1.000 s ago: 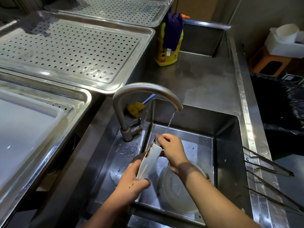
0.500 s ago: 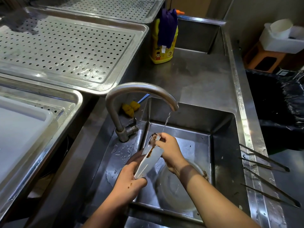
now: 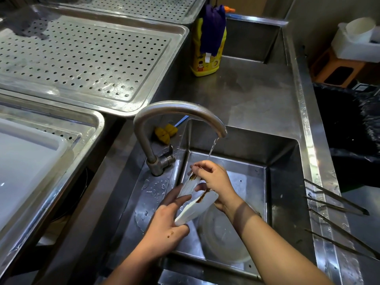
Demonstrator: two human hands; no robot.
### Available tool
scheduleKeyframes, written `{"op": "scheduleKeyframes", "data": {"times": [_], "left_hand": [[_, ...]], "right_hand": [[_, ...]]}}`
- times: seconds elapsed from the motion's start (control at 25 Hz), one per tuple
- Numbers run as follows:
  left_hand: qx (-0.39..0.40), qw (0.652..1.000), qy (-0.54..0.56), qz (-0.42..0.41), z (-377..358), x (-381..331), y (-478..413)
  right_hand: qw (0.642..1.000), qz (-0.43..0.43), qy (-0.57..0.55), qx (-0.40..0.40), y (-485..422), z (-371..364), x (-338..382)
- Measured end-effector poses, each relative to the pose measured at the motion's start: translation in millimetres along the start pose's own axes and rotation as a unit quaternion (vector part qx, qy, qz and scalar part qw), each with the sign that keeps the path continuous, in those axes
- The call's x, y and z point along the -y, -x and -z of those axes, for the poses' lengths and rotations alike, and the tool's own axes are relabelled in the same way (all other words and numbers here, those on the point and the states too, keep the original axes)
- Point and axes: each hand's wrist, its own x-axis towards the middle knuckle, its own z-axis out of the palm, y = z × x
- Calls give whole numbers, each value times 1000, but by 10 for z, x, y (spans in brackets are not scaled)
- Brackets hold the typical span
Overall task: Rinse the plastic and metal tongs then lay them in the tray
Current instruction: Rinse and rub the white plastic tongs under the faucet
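Over sink (image 3: 283, 161), plastic tongs (image 3: 197, 208), heel in left hand (image 3: 164, 229), tips in right hand (image 3: 216, 179)

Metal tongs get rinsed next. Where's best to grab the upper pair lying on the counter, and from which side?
Pinch the metal tongs near their joined end, coming from the right and gripping across both arms. The arms converge there, while the spread tips point toward the sink.

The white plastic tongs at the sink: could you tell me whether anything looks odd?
Brown residue streaks the white plastic tongs near the tip and along one edge, and brown specks dot the left hand.
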Motion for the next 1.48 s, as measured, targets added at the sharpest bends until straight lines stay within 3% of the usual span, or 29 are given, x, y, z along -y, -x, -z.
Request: {"op": "scheduleKeyframes", "data": {"times": [0.2, 0.28, 0.4, 0.48, 0.6, 0.76, 0.88, 0.96, 1.08, 1.28, 1.48], "left_hand": [[-11, 995, 99, 31, 23, 2, -50], [-10, 994, 106, 41, 2, 13, -41], [-13, 993, 106, 56, -37, 67, -11], [-13, 993, 105, 50, -48, 61, -28], [-7, 993, 113, 45, -38, 28, -108], [-27, 992, 113, 54, -32, 67, -135], [-61, 981, 143, 115, -35, 140, -111], [-52, 981, 151, 113, -22, 126, -132], [-21, 992, 113, 59, 1, 76, -160], [-47, 996, 69, 17, -35, 69, -157], [-41, 997, 53, 32, -80, 94, -225]], "right_hand": [[986, -8, -158, -46, 28, -37, -106], [994, 18, -87, -71, 31, -41, -202], [995, 69, 66, -28, 38, 7, -227], [986, 82, 136, -48, -32, 68, -191], [990, 70, 85, -83, -101, 90, -107], [997, 49, 14, -56, -95, 63, -154], [993, 34, -83, -77, -81, 98, -212], [991, 37, -106, -75, -55, 75, -246], [989, 54, -91, -107, -41, 6, -253], [986, 59, -77, -137, -117, 21, -198], [994, 67, 5, -90, -104, -5, -196]]}}
